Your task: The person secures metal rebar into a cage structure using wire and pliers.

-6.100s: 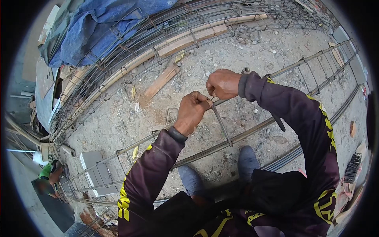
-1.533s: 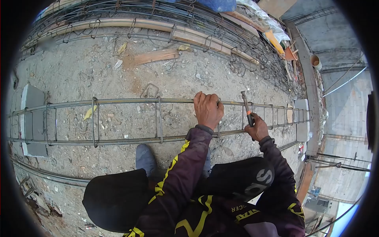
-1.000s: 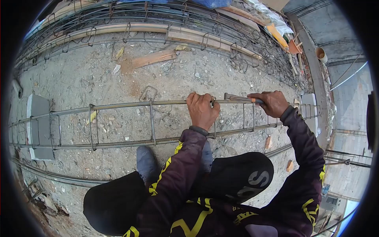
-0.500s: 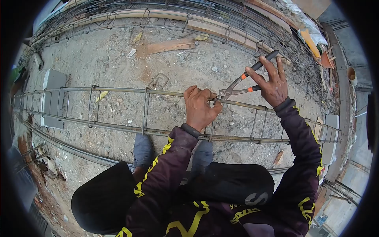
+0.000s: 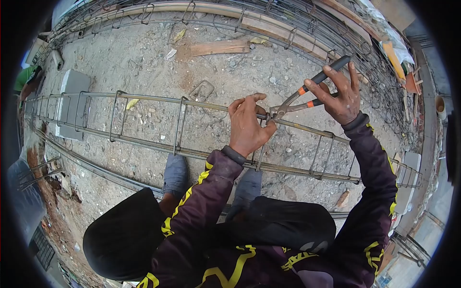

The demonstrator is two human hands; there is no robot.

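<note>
A long rebar cage with wire stirrups crosses in front of me. My left hand has its fingers curled over the far top bar beside a stirrup corner, with thumb and index finger lifted apart. Tie wire at that joint is too small to make out. Against the joint rest the jaws of a pair of end-cutting pincers, which have black and orange handles. My right hand holds those handles, which are spread apart, with the fingers around the upper one and the lower one near the palm.
A grey block supports the cage at the left, another block at the right. Beyond lie a wooden board, a loose stirrup and more rebar cages. A person in green is at the far left.
My left index finger has lifted from the joint and its thumb has moved away from the pincer jaws. The pincers stay at the joint with handles apart. The view has shifted slightly.
</note>
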